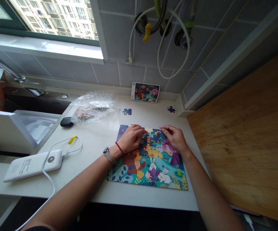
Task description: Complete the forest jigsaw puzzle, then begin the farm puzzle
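A colourful jigsaw puzzle [153, 165] lies flat on the white counter [91, 179], mostly put together. My left hand [130, 138], with a watch and a red band at the wrist, rests on the puzzle's upper left part with its fingers curled down on the pieces. My right hand [175, 137] rests on the upper right part, fingertips pressed together on the top edge. Whether either hand holds a piece is hidden. Two loose pieces lie beyond the puzzle: one blue [126, 111], one darker [171, 109] near the wall.
A reference picture card [145, 92] leans on the tiled wall. A clear plastic bag [94, 107] with pieces lies at the back left, by a black mouse-shaped object [67, 122]. A white power bank [33, 165] with cable, a white box [16, 128] and a wooden board [247, 144] flank the puzzle.
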Demonstrator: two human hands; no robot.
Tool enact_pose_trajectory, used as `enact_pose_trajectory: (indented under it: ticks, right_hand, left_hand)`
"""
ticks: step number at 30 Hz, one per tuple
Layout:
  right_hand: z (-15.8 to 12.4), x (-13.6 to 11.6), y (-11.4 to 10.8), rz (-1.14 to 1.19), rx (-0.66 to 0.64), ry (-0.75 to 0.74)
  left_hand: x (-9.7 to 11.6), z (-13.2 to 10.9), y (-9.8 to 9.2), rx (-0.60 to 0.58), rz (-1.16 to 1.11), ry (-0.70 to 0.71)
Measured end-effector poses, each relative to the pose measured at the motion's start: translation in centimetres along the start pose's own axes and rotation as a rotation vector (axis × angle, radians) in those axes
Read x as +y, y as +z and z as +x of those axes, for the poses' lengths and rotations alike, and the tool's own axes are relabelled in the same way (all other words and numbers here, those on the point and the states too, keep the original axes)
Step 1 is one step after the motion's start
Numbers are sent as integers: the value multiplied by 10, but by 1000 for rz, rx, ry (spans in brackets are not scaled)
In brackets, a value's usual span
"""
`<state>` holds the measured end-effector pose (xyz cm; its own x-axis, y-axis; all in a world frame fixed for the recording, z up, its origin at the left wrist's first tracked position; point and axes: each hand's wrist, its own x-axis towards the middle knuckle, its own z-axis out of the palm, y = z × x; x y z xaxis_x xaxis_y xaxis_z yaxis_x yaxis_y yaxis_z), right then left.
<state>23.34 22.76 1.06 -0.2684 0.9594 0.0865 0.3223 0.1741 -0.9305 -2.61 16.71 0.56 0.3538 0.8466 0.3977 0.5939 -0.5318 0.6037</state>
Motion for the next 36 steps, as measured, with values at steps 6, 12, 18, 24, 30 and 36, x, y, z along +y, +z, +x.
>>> enact_pose_trajectory:
  ticks: [6,12,18,24,30,36]
  right_hand:
    - [-10,-8,11,15,-206,-20]
    - [-11,-2,20,200,-191,-64]
    - [-8,1,18,-269,-185,-375]
    - [-8,12,22,-450,-201,-442]
    - [-8,8,29,-519,-179,-441]
    - [-9,2,30,-474,-152,-426]
  left_hand:
    - [3,1,1,-73,-10,87]
    - [-6,-2,7,-98,66,56]
    - [-5,-1,4,-40,119,-36]
    - [-6,-4,4,-41,168,-129]
    - [-3,-4,2,-76,147,-137]
    - [-1,-4,1,-53,130,-155]
